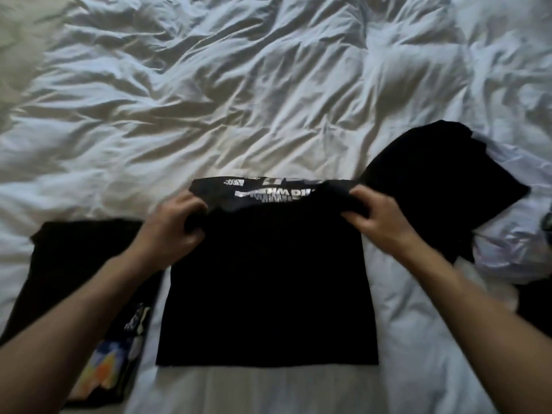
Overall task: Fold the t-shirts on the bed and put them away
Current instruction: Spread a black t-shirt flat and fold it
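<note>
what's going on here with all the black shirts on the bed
A person is folding a black t-shirt on the bed. The left hand and right hand each grip its far edge, doubled over a part with white print. A folded shirt with a colourful print lies to the left, and another black shirt lies unfolded to the right.

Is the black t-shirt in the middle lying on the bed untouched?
No: the left hand and right hand each grip a far corner of the black t-shirt, fingers curled into the fabric.
</note>
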